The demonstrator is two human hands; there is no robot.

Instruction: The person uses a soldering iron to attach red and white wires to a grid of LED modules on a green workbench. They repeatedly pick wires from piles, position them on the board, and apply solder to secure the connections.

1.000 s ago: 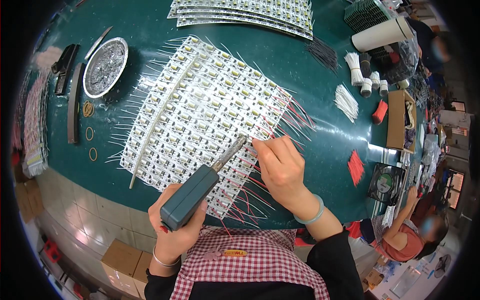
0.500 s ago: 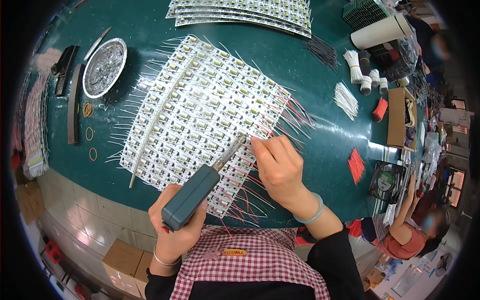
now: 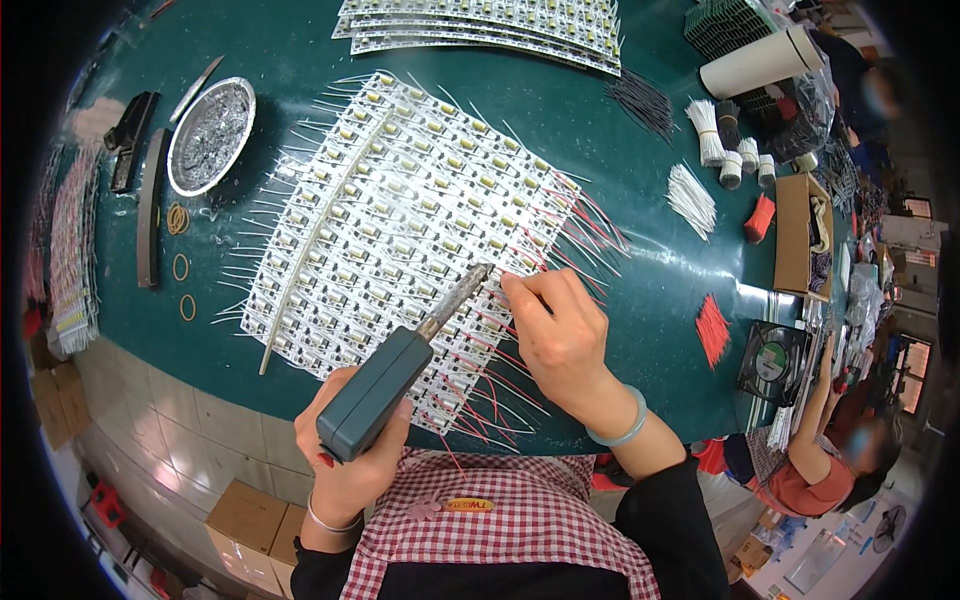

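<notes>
My left hand (image 3: pixel 350 450) is wrapped round the dark green body of a soldering gun (image 3: pixel 375 390). Its metal tip reaches up and right onto a panel of white circuit boards (image 3: pixel 400 215) with yellow parts in rows. Just right of that tip, my right hand (image 3: pixel 560 325) has thumb and forefinger pinched together above the boards; whatever lies between them is too small to make out. Red and white wires (image 3: pixel 590 230) stick out along the panel's right edge, and thin white wires fringe its left. A narrow pale strip (image 3: pixel 328 235) lies across the left part of the panel.
A round dish of silvery scraps (image 3: pixel 212 135) stands left, near rubber bands (image 3: pixel 178 218) and a dark bar (image 3: pixel 150 210). More boards (image 3: pixel 490 35) are stacked at the back. Bundled white wires (image 3: pixel 690 200), red wires (image 3: pixel 712 330) and a cardboard box (image 3: pixel 800 235) sit right. Another person works far right.
The soldering gun's body has shifted slightly left with my left hand, its tip staying at almost the same spot. My right hand has barely moved.
</notes>
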